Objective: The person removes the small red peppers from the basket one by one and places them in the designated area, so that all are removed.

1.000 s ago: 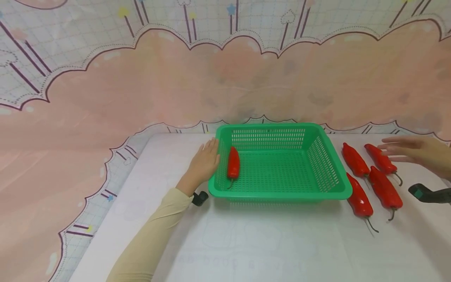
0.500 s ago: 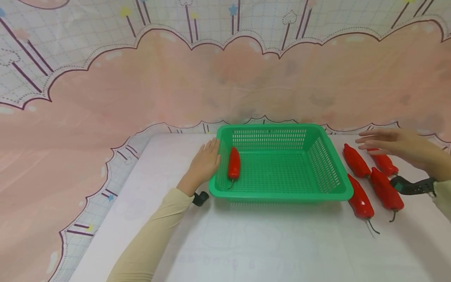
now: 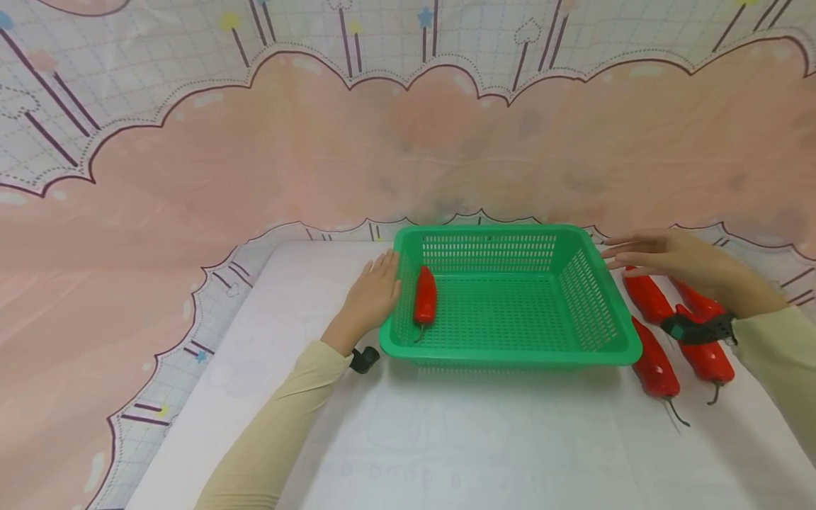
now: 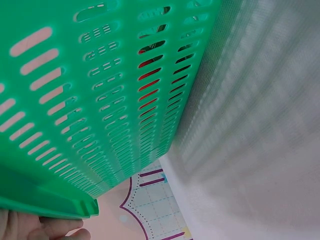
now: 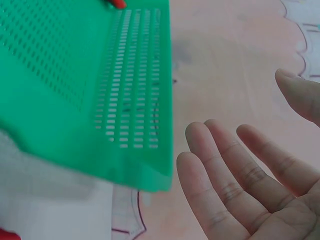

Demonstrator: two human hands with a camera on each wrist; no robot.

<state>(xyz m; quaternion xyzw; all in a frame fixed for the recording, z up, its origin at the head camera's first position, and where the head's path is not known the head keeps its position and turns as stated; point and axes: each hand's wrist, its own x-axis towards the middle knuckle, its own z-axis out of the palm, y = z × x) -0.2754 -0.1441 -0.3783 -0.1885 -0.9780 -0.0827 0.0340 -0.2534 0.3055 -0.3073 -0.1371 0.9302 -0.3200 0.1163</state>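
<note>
A green plastic basket [image 3: 491, 355] with slotted walls stands on the white table. One red chili pepper [image 3: 425, 296] lies inside it, near the left wall. At the basket's left rim is my left hand [image 3: 372, 290], back of the hand up and fingers extended along the edge; the left wrist view shows its fingers [image 4: 55, 227] right at the rim. My right hand [image 3: 682, 258] is close to the right rim, fingers spread and holding nothing. In the right wrist view, these fingers [image 5: 242, 167] stand apart from the basket wall [image 5: 132, 80].
Several more red peppers [image 3: 656, 368] lie right of the basket, partly hidden beneath my right arm and its black wrist camera [image 3: 698, 329]. A patterned cloth [image 3: 408, 156] hangs behind the table. Another wrist camera [image 3: 365, 360] sits under my left wrist.
My right hand has moved left from over the far-right peppers to the basket's right rim, fingers still extended. The left hand, basket and peppers have stayed put.
</note>
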